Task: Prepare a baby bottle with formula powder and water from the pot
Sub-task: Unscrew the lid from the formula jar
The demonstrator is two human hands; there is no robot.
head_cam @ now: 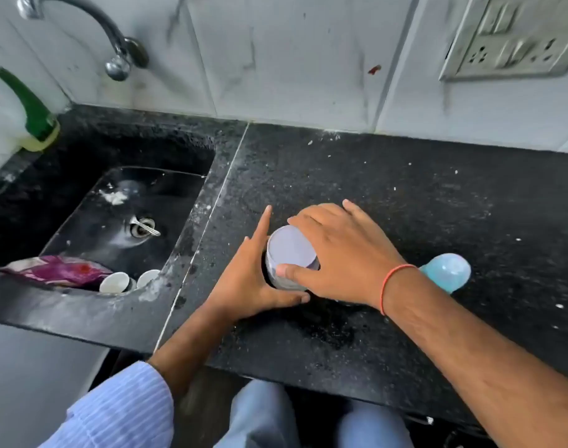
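Formula container (290, 257), a small jar with a flat pale-lilac lid, stands upright on the black speckled surface (405, 195), just right of the seam that divides this slab from the sink (82, 202) section. Judged from the grip, the step in hand is opening the jar to reach the powder; no water pot and no complete bottle is identifiable in view. Near the right wrist lies a translucent blue dome-shaped piece (450, 271), possibly the bottle cap, though its identity cannot be confirmed. The left hand (244, 279) braces the jar body from the left: thumb curled round the near side, index finger extended straight and apart from the jar, the other fingers hidden behind it. The right hand (337, 253) lies over the lid from the right, fingers spread and bent over the far rim, thumb pressed against the near edge. The next move probably calls for a twist or lift of the lid while the left hand keeps the body steady and level, so that no powder spills. White specks are scattered over the surface.
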